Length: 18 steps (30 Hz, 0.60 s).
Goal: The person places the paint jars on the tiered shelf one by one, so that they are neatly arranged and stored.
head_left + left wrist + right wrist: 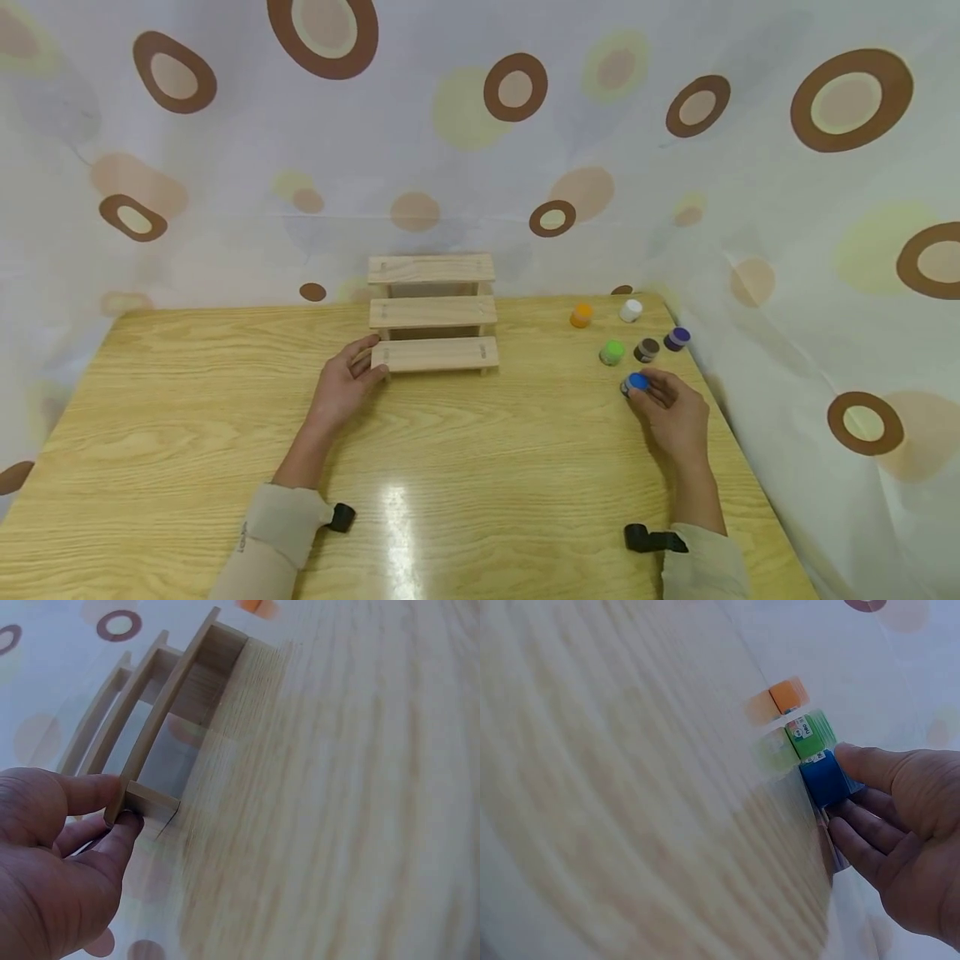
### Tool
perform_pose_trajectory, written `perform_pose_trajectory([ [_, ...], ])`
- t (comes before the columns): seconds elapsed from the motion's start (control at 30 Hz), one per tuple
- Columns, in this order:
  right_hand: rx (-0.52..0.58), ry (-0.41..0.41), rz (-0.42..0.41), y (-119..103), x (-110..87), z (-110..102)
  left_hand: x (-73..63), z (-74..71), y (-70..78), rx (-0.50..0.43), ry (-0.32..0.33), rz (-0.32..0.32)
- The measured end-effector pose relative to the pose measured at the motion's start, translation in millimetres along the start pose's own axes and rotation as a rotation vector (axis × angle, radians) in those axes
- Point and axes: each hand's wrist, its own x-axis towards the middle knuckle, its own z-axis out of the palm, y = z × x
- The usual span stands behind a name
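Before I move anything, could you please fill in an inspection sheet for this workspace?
Surface: wood-grained table, with a bright glare patch near the front.
Job's things: three-step wooden rack near the back edge; right of it, orange jar, white jar, purple jar, dark brown jar, green jar, blue jar.
Clutter: nothing seen.
Left hand grip: thumb and fingers hold the left end of the lowest step.
Right hand grip: thumb and fingers hold the blue jar.
Cables: nothing seen.
Surroundings: pale patterned sheet behind the table and along its right side.
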Motion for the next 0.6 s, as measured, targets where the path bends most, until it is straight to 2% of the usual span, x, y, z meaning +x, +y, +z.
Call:
perform_pose_trajectory([
  [0.2,-0.021,-0.003,-0.016,-10.7,-2.9,1.5,-0.9,-1.1,-1.8,0.009,0.001,-0.005],
  [0.6,0.028,-0.026,-0.193,-48.5,-2.5,15.1,-0.6,-1.2,-1.9,-0.005,-0.005,0.011],
])
